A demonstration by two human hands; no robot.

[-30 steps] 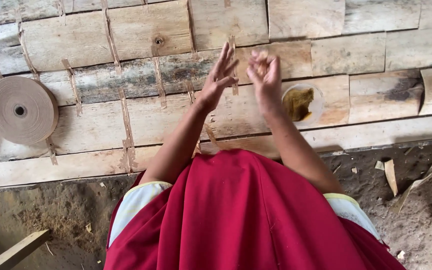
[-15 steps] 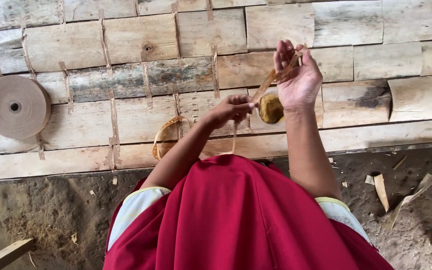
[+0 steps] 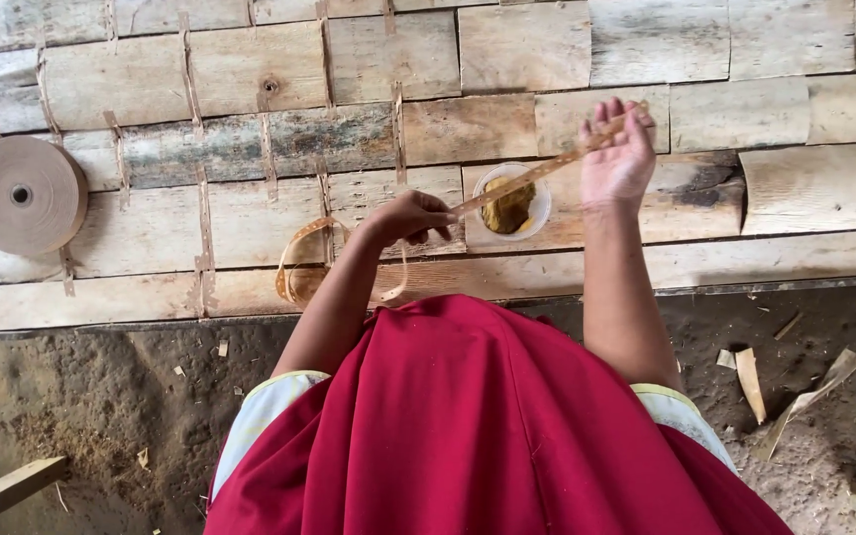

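Note:
A thin brown paper tape strip [image 3: 537,173] is stretched taut between both hands above sheets of wood veneer [image 3: 369,59]. My left hand [image 3: 411,215] pinches the strip low down, and loose tape curls [image 3: 299,260] below it on the veneer. My right hand [image 3: 618,154] is raised with fingers spread, gripping the strip's far end. Beneath the strip sits a small clear bowl [image 3: 510,201] of yellow-brown paste. Several short tape pieces cross the veneer seams.
A large roll of brown tape [image 3: 24,195] lies at the left on the veneer. The veneer's near edge meets a dirt floor with wood scraps [image 3: 750,381] at right and a wooden batten [image 3: 2,490] at lower left. Red cloth covers my lap.
The hands have moved apart, pulling the strip out straight over the paste bowl. The right hand has shifted to the right, and the left hand stays low with the loose tape below it.

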